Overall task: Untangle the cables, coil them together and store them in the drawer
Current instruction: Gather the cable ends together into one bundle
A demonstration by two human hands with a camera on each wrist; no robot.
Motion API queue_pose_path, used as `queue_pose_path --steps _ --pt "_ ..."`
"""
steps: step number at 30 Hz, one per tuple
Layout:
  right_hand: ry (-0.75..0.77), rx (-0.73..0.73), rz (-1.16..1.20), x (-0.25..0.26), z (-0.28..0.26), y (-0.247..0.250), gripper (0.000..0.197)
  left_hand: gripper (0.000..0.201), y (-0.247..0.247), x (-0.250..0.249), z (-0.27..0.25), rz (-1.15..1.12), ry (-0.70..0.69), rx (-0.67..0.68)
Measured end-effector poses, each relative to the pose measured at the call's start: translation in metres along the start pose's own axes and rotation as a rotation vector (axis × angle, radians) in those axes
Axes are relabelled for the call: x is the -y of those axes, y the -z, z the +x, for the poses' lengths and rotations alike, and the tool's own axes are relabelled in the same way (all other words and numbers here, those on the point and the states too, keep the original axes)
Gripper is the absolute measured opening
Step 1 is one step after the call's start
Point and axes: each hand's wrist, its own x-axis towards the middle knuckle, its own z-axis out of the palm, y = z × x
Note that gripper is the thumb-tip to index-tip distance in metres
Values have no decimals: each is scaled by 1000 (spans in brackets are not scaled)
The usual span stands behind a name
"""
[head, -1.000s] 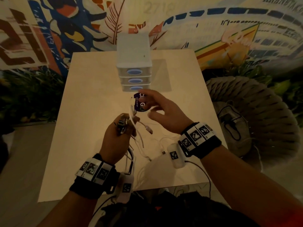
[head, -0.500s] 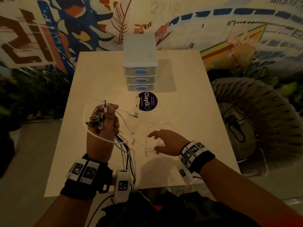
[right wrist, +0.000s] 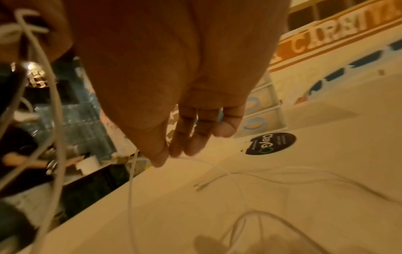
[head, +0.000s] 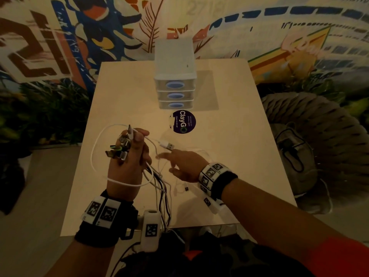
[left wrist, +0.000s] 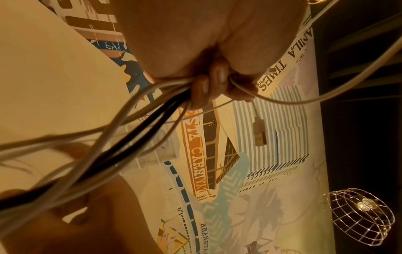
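The pale surface [head: 229,156] carried a small white drawer unit [head: 174,76] at the middle of its far edge, with three drawers, all closed. Just in front of the unit, a round dark sticker [head: 183,121] lay flat on the surface.

The left hand [head: 127,164] was raised above the left half of the surface, and its fingers [left wrist: 210,86] were clenched around a bundle of cables [head: 157,182], white and black. Several plugs [head: 119,148] stood out from the top of the fist. One white cable made a wide loop around the back of this hand, and the rest of the bundle hung toward the near edge. A white USB plug [head: 166,145] hung free from the fist, toward the right.

The right hand [head: 185,164] was near the middle of the surface, and its fingers [right wrist: 161,158] pinched a thin white cable [right wrist: 217,165]. This cable lay in loose curves on the surface, with a small connector [right wrist: 201,186] resting beside it.
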Motion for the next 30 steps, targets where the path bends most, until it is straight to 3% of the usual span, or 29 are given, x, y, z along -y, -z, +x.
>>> queue_pose_path --steps 2,5,13,20,27,30 --pt "29 114 -167 1 12 -1 33 18 1 0 -1 19 -15 19" --pt "-62 111 -206 -8 21 11 30 18 6 -3 -3 32 -27 7" --pt "-146 -346 256 -38 -16 78 19 24 21 -3 0 -2 -74 -75" --pt "-225 -712 416 -67 -72 108 17 27 14 -4 3 55 -149 -81" --pt "-420 -658 469 -109 -123 69 11 17 9 -3 6 41 -170 -108" --pt "-416 -475 438 -112 -142 41 12 17 6 -3 5 45 -162 -96"
